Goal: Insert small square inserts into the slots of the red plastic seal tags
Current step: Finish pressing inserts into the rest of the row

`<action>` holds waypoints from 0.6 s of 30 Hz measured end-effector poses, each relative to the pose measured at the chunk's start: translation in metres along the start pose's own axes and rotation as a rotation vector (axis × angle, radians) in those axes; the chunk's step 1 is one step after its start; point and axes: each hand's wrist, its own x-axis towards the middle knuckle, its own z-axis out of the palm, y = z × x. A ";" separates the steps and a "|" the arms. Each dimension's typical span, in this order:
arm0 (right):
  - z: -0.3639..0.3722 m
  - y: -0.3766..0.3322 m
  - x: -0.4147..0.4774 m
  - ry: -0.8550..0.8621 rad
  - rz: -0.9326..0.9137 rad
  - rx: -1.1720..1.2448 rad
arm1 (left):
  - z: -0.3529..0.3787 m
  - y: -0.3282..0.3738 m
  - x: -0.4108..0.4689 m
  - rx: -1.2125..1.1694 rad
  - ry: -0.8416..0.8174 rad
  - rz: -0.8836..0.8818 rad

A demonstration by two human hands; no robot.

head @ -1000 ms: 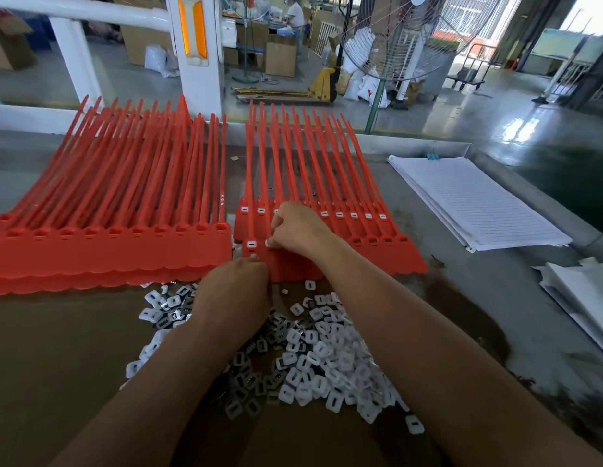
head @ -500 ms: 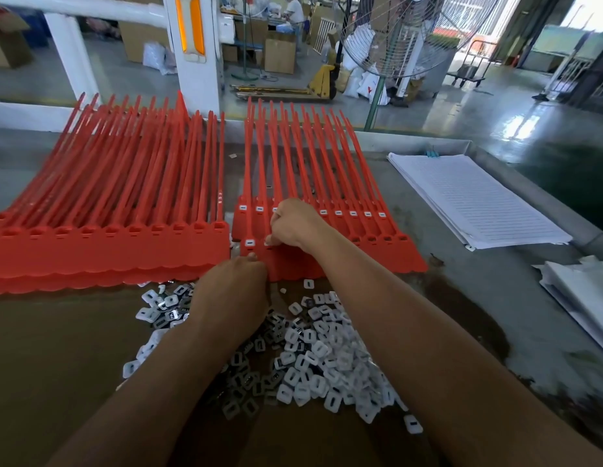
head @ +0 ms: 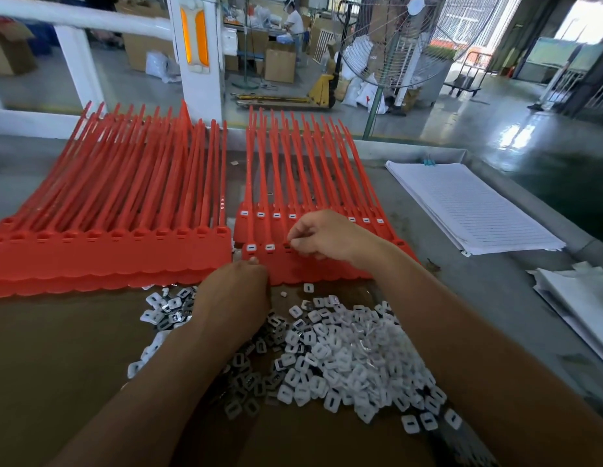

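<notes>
Two stacks of red seal tags lie on the table: a left stack (head: 111,254) with bare slots and a right stack (head: 313,264) in front of me. On the right stack's top strip two slots at the left hold white inserts (head: 250,247); the row behind holds several. My right hand (head: 327,235) hovers over the third slot, its fingertips pinched together; what they pinch is too small to see. My left hand (head: 236,291), fingers curled under, rests at the strip's near edge. A heap of white square inserts (head: 343,358) lies between my forearms.
A stack of lined white paper (head: 468,207) lies to the right, with more white sheets (head: 583,298) at the right edge. Brown cardboard (head: 57,365) covers the near table. A white rail and post (head: 195,55) stand behind; a pedestal fan (head: 391,45) beyond.
My right hand has shifted one slot to the right along the top strip, leaving a second white insert seated. My left hand has stayed at the strip's near edge.
</notes>
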 end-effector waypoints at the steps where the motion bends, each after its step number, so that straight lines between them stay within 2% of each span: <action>1: -0.003 0.004 -0.006 0.008 -0.009 -0.038 | 0.000 0.000 0.000 -0.001 -0.006 -0.006; 4: -0.013 0.015 -0.026 0.004 -0.027 -0.142 | 0.000 0.001 0.001 -0.013 -0.022 -0.021; 10: -0.026 0.039 -0.063 -0.080 0.022 -0.201 | 0.001 0.001 0.003 -0.030 -0.022 -0.049; 18: -0.024 0.046 -0.071 -0.089 0.072 -0.382 | 0.001 0.000 0.003 -0.030 -0.030 -0.047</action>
